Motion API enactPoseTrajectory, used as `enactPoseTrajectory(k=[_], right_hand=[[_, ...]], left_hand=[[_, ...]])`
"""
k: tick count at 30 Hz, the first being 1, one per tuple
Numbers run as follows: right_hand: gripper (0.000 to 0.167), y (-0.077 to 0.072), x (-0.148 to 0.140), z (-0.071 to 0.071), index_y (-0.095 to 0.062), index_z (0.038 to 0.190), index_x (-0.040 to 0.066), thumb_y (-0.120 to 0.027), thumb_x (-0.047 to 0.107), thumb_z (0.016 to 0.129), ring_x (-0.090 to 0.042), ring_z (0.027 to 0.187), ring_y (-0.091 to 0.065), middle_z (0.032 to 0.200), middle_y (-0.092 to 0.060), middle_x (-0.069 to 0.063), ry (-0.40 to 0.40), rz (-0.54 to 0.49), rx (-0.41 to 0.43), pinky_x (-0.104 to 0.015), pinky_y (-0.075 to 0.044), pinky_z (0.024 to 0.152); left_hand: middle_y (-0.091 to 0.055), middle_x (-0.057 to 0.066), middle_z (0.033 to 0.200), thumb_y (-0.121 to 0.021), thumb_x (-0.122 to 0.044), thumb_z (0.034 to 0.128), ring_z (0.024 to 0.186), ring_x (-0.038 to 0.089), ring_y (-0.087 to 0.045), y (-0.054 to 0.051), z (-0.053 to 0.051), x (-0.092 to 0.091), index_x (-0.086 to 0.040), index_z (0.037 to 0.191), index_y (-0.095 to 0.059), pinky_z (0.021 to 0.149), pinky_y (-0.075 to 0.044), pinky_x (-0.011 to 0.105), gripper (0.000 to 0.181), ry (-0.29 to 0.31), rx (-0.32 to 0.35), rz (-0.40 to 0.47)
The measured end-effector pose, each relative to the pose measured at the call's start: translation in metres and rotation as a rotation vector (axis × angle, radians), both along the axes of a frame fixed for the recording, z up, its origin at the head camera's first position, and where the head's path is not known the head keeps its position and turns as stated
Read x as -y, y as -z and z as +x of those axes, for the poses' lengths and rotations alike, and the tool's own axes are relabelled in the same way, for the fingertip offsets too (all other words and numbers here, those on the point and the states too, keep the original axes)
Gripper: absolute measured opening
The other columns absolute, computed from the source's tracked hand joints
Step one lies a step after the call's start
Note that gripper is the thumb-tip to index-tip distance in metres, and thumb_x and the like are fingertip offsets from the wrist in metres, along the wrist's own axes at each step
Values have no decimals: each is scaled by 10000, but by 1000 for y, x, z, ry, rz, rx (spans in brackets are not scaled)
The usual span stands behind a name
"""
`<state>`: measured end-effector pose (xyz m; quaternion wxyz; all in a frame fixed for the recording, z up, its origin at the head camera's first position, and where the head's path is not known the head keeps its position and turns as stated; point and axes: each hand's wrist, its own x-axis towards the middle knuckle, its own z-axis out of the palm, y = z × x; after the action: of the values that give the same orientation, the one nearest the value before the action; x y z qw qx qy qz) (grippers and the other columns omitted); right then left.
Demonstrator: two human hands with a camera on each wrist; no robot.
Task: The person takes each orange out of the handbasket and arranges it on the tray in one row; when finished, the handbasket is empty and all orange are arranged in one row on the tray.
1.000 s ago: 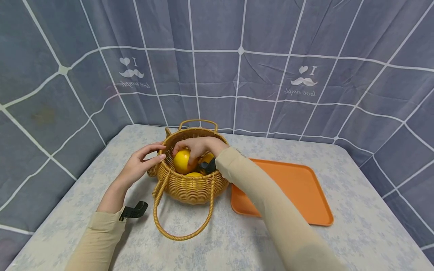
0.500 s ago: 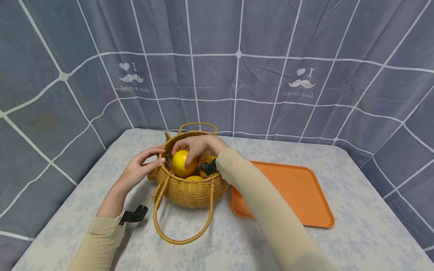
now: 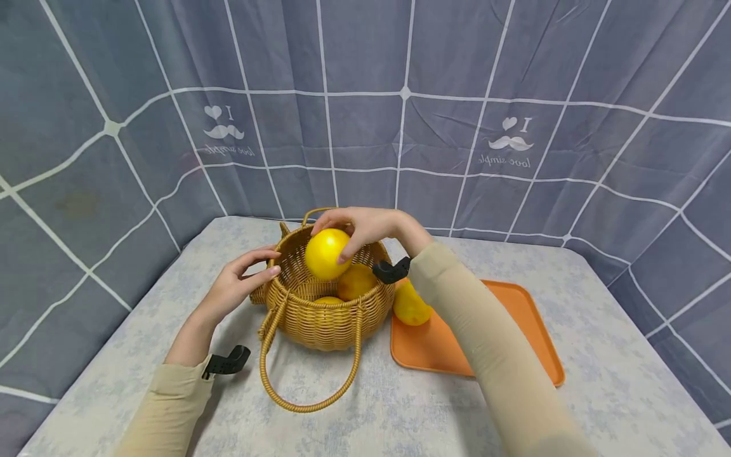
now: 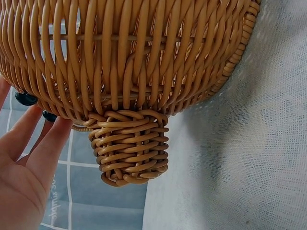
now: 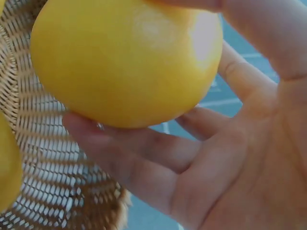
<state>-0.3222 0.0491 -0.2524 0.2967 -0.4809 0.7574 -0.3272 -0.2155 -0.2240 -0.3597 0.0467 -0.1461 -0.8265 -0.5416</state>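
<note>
My right hand holds a round yellow fruit just above the basket's opening, thumb on the near side and fingers behind. In the right wrist view the fruit looks smooth and shiny, with the fingers against its side and underside. My left hand touches the left rim of the wicker basket with fairly straight fingers. The left wrist view has its fingertips partly hidden by the basket wall. Inside the basket lie a yellow fruit and another, mostly covered by the front rim.
An orange tray stands right of the basket, partly behind the right sleeve. On its left end rests a yellow fruit. One basket handle hangs down onto the table toward me. A grey-blue curtain encloses the table.
My right hand has lifted the fruit from inside the basket, up and slightly right. The arm's shift right uncovers the fruit on the tray. My left hand stays at the rim.
</note>
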Motion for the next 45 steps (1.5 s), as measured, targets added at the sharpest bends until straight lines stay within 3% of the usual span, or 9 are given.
enactPoseTrajectory(k=[7, 12, 21, 26, 36, 41, 45], right_hand=[[616, -4, -50, 3, -451, 1299, 48, -743, 28, 757, -250, 1184, -467, 1339, -450, -103, 48, -257, 47, -420, -450, 925], [596, 1, -89, 9, -463, 1285, 116, -735, -4, 768, -345, 1057, -548, 1332, -446, -147, 133, -418, 132, -447, -506, 840], [595, 33, -150, 26, -462, 1293, 231, -682, -48, 815, -263, 1028, -556, 1312, -423, -113, 280, -672, 178, -372, -515, 833], [650, 61, -179, 38, -399, 1392, 178, -592, -120, 847, -225, 1068, -527, 1330, -395, -105, 393, -771, 189, -317, -498, 867], [616, 110, -212, 65, -345, 1380, 93, -561, -140, 852, -140, 1014, -578, 1295, -396, -72, 724, -738, 127, -251, -511, 824], [626, 126, -213, 80, -368, 1368, 138, -656, -33, 840, -174, 1044, -547, 1365, -325, -89, 900, -597, 85, -244, -503, 808], [698, 138, -211, 89, -343, 1398, 122, -728, 75, 817, -288, 1135, -469, 1408, -299, -135, 1024, -460, -10, -239, -458, 818]], left_hand=[[-386, 85, 1446, -590, -276, 942, 1327, 280, -323, 0, 0, 0, -67, 1279, -545, 990, -362, 483, 399, 4, -17, -8], [-392, 75, 1441, -588, -261, 944, 1322, 267, -327, 0, 1, -1, -59, 1286, -542, 990, -362, 474, 400, 3, -13, 0], [-387, 70, 1442, -590, -241, 943, 1322, 257, -324, -2, 2, -3, -59, 1295, -535, 994, -354, 474, 400, 13, -4, 12], [-391, 78, 1432, -591, -241, 943, 1308, 261, -336, -3, 3, -2, -64, 1296, -533, 1002, -349, 486, 400, 17, 0, 22], [-386, 78, 1436, -591, -250, 942, 1306, 260, -338, -4, 4, -1, -68, 1302, -529, 998, -356, 476, 408, 7, 8, 18], [-379, 79, 1441, -591, -258, 943, 1310, 264, -334, -4, 3, -2, -72, 1307, -524, 999, -355, 481, 414, 8, 11, 15], [-385, 81, 1440, -593, -251, 941, 1317, 268, -329, -4, 2, -3, -67, 1299, -531, 1000, -353, 488, 407, 12, 5, 18]])
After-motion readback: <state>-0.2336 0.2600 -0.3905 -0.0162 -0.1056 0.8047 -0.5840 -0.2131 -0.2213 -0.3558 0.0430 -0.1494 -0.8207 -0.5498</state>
